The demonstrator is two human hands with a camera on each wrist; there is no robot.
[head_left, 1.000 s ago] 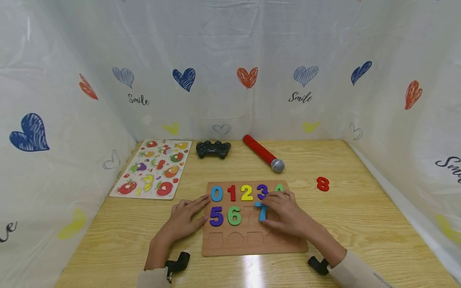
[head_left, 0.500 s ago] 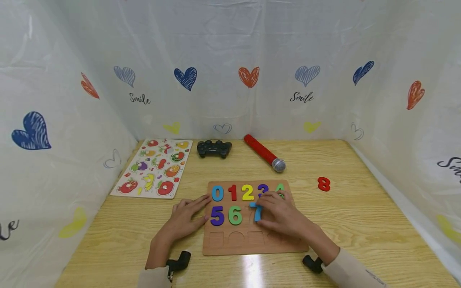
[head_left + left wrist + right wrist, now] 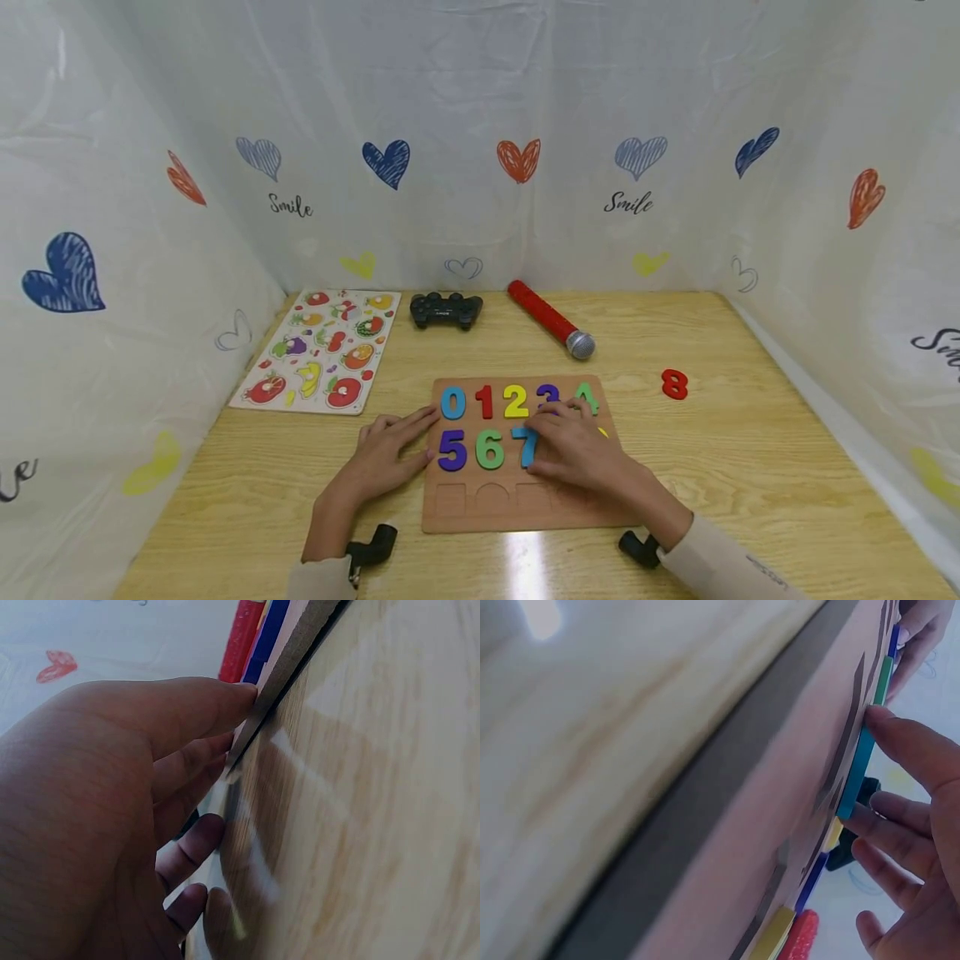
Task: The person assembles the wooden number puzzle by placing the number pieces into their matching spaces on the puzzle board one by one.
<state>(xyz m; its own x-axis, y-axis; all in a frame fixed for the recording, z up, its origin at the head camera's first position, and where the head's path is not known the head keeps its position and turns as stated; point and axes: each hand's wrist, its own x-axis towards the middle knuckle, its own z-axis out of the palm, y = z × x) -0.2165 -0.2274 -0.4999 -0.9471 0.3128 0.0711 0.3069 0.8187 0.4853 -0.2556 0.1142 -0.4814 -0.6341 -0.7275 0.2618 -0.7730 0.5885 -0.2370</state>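
A wooden number puzzle board point(image 3: 487, 521) lies on the table with several coloured digits in it. My right hand point(image 3: 581, 450) pinches the blue number 7 point(image 3: 522, 446) between thumb and index finger, over the middle row beside the green 6 point(image 3: 490, 450). In the right wrist view, the thumb and a finger touch opposite ends of the blue 7 point(image 3: 859, 769), which sits at the board's surface. My left hand point(image 3: 386, 458) rests at the board's left edge, its fingertips against the side. Under the right hand, a yellow piece point(image 3: 603, 432) is mostly hidden.
A red number 8 point(image 3: 675, 384) lies right of the board. Behind are a black game controller point(image 3: 446, 311), a red microphone point(image 3: 547, 317) and a fruit puzzle board point(image 3: 315, 354) at the left. A white printed curtain point(image 3: 450, 100) surrounds the table.
My right hand has moved left with the blue 7, bringing it nearer the 6 and uncovering part of the yellow piece. The left hand stays at the board's edge.
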